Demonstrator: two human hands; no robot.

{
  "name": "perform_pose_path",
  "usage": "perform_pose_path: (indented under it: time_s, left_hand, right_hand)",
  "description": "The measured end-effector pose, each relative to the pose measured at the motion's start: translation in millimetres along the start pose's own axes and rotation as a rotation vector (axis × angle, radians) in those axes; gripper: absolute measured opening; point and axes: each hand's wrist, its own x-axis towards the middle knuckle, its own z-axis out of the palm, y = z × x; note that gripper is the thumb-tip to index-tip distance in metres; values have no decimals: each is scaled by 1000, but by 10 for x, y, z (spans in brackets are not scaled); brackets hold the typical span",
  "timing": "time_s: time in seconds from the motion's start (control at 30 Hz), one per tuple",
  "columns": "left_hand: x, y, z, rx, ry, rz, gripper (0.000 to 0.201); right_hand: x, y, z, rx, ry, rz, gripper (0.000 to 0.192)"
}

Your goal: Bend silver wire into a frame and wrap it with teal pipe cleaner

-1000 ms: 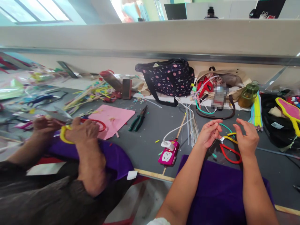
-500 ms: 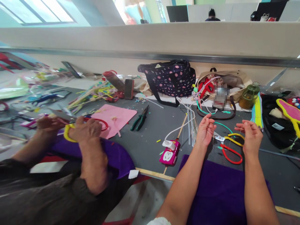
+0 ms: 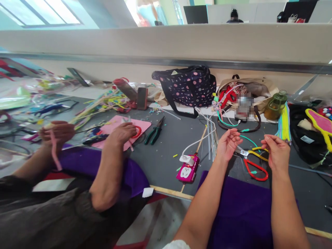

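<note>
Change, co-worker: half a second ago both of the co-worker's hands sat close together on yellow scissors over the purple cloth. Now one co-worker hand (image 3: 124,130) rests flat on the pink sheet (image 3: 118,128), and the other co-worker hand (image 3: 58,132) has pulled away and holds a pink strip (image 3: 54,152).
Change, own hands: they have hardly moved and are still up over the scissors (image 3: 252,162).
Left hand: the left hand (image 3: 228,143) is just left of the scissors, fingers curled, tips pressed on a thin thread (image 3: 234,133) that is hard to see.
Right hand: the right hand (image 3: 277,152) is just right of the scissors, finger and thumb pinched shut; I cannot tell if the thread reaches it.
Scissors: they lie flat on the grey table (image 3: 166,145), red and yellow handles, right between the two hands.
Edges: the table edge (image 3: 168,193) runs in front of the scissors, with a purple cloth (image 3: 241,211) hanging over it.
Room to move: bare grey table lies left of the scissors, up to the pink charger (image 3: 187,171) and the pliers (image 3: 155,130). Behind the scissors, bags (image 3: 188,86) crowd the wall. Right of them sits a black bag (image 3: 307,138).
</note>
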Motion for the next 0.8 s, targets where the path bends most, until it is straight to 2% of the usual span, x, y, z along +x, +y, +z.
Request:
perform_pose_path:
  time_s: [0.07,0.1,0.23,0.27,0.33,0.43,0.5,0.67,0.8]
  left_hand:
    - [13,29,-37,130,16,51,28]
    - [12,44,-53,214,47,120,30]
    - [-62,73,-48,686,207,577,23]
    - [-95,66,-24,831,194,676,20]
    - [-161,36,41,1084,92,815,16]
    - [-223,-27,129,1271,-89,866,21]
    - [-227,-65,150,1310,-136,849,25]
    - [-187,-96,103,1278,-71,807,21]
    - [-176,-55,75,1149,20,825,17]
  right_hand:
    - [-9,-8,6,-47,-17,-29,22]
    - [-15,-13,10,-77,-9,-59,22]
    - [-46,-30,25,-128,-11,-102,24]
    - [-54,-31,26,-128,-29,-91,25]
    - [-72,-33,32,-135,-72,-69,26]
    - [-107,-39,62,-116,-130,-20,27]
    - [-135,-49,97,-74,-165,21,26]
    - [-168,-83,142,-49,-217,45,25]
    - [-125,-118,50,-82,-271,87,31]
